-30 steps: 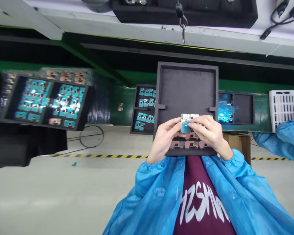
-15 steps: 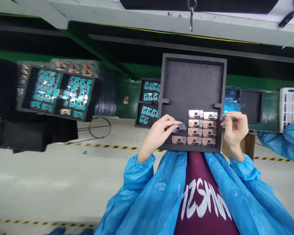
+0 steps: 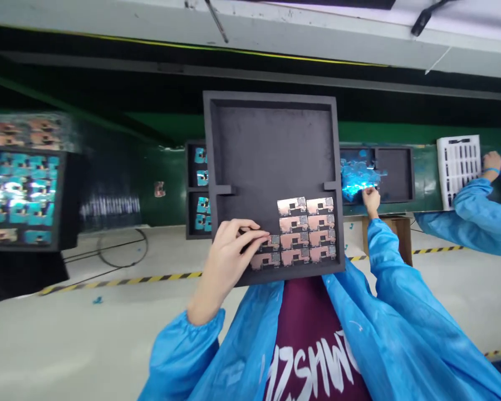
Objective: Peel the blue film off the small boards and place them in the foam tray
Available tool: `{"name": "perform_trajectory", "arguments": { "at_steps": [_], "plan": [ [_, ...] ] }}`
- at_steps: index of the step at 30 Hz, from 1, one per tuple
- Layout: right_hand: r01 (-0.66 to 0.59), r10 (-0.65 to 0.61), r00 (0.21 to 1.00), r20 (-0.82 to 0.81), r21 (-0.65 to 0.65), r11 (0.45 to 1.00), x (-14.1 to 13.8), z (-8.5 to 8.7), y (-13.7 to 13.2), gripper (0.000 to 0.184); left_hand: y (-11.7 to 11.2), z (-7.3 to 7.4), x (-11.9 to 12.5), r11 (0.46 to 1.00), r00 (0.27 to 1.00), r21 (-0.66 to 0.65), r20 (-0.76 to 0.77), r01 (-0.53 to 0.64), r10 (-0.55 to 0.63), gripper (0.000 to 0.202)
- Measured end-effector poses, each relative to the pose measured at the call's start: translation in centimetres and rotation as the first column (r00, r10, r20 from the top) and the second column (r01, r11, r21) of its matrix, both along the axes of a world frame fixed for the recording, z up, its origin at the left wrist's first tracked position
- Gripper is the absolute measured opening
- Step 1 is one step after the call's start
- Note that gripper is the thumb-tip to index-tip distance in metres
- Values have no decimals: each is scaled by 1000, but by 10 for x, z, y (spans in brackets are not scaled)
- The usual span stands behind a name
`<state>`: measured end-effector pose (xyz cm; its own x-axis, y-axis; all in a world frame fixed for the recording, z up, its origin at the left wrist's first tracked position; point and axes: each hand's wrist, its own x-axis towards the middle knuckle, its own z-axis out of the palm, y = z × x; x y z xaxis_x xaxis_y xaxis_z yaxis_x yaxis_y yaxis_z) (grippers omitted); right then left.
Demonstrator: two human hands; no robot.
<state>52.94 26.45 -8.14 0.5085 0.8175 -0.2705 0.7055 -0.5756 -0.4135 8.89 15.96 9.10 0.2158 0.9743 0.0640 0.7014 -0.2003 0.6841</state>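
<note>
Right hand (image 3: 371, 199) has reached blue film (image 3: 353, 179) in one tray (image 3: 394, 175), grip unclear; left hand (image 3: 230, 250) pinches a board (image 3: 273, 243) in another tray (image 3: 271, 145).

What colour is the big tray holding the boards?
The big tray is dark grey, nearly black; see the head view.

Past the left hand (image 3: 234, 250) I see a green workbench (image 3: 173, 203) beneath a pale shelf (image 3: 300, 33); to that hand's left, black-and-yellow hazard tape (image 3: 129, 281) crosses the shiny, light-coloured floor (image 3: 87, 345).
</note>
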Motion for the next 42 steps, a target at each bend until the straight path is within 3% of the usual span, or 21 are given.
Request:
{"name": "perform_trajectory", "arguments": {
  "at_steps": [2,4,6,8,9,11,12,15,17,20,24,28,32,35,37,39,41,42],
  "plan": [
    [63,-63,997,39,-4,998,-5,-15,3,31,-8,9,-3,992,995,80,-17,-95,97,14],
    [113,-114,991,63,21,993,-9,-22,4,27,-15,11,-14,940,956,179,22,-292,293,12],
    [134,-138,987,80,58,989,-12,-22,6,21,-19,-2,-39,797,828,227,106,-559,550,14],
    [141,-150,984,91,105,984,-13,-18,6,19,-19,-33,-74,612,631,156,137,-775,764,25],
    [139,-152,984,94,125,982,-13,-14,6,18,-17,-54,-93,545,551,84,77,-834,831,31],
    [129,-146,984,100,160,979,-10,-7,3,17,-9,-101,-128,513,539,-167,-208,-842,816,33],
    [115,-135,986,102,181,977,-8,-3,-1,15,-4,-126,-141,498,547,-236,-256,-835,797,28],
    [53,-80,992,99,246,968,0,11,-19,16,9,-192,-158,458,556,-332,-327,-825,764,24],
    [18,-47,994,102,275,961,5,21,-34,25,13,-224,-158,423,542,-357,-370,-833,755,29],
    [-3,-36,991,126,295,956,8,35,-50,32,11,-254,-156,357,504,-379,-432,-854,748,35],
    [-57,13,991,133,332,942,8,48,-56,50,11,-267,-160,288,448,-375,-468,-881,762,33],
    [-92,46,989,140,343,935,0,67,-48,68,18,-253,-164,265,420,-378,-424,-887,802,27],
    [-135,94,989,112,455,880,-37,113,-35,59,23,-210,-170,297,419,-386,-283,-873,863,17],
    [-172,212,977,-3,568,805,-93,166,-32,42,15,-152,-161,342,419,-381,-139,-859,897,21],
    [-299,412,909,-61,592,749,-138,201,-35,29,4,-100,-136,419,444,-369,21,-829,896,32],
    [-518,691,714,-114,577,631,-183,228,-40,24,-7,-47,-98,565,462,-350,338,-747,820,40],
    [-635,855,488,-176,600,486,-217,239,-43,30,-13,0,-54,685,507,-355,477,-636,718,38],
    [-648,884,418,-210,613,452,-229,240,-44,32,-15,19,-33,745,548,-364,512,-560,662,34]
  ]
}}
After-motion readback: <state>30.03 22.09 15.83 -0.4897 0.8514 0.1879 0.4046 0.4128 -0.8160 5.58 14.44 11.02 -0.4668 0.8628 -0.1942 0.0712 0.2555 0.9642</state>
